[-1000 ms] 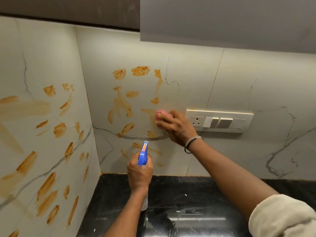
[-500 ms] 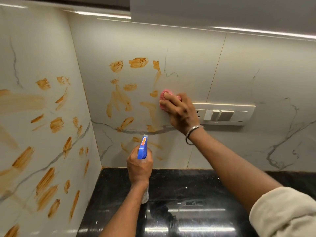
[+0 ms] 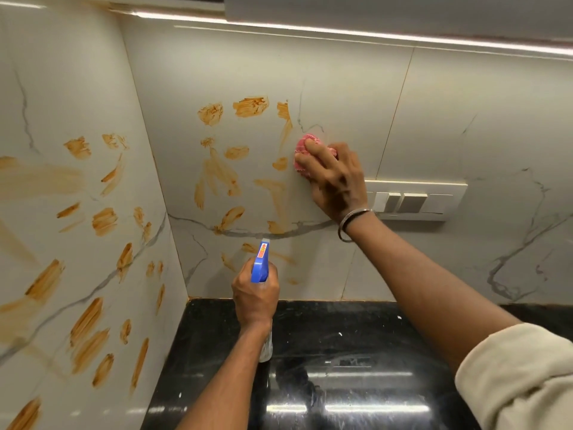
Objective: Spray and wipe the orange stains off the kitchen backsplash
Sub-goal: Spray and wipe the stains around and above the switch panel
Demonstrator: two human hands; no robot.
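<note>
Backsplash (image 3: 341, 88): cloth (image 3: 305, 139) under right grip (image 3: 335, 181)

Bright under-cabinet strip light (image 3: 341, 33), countertop (image 3: 356, 333) glare

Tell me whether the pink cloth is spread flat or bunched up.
Bunched up: the pink cloth shows only as a small wad under the curled fingers of the right hand, pressed against the backsplash.

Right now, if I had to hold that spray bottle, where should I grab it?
Grab the spray bottle just under its blue head, wrapping your fingers round it from the back, as the left hand does. The nozzle points at the backsplash, so a finger can likely reach the trigger that way.
</note>
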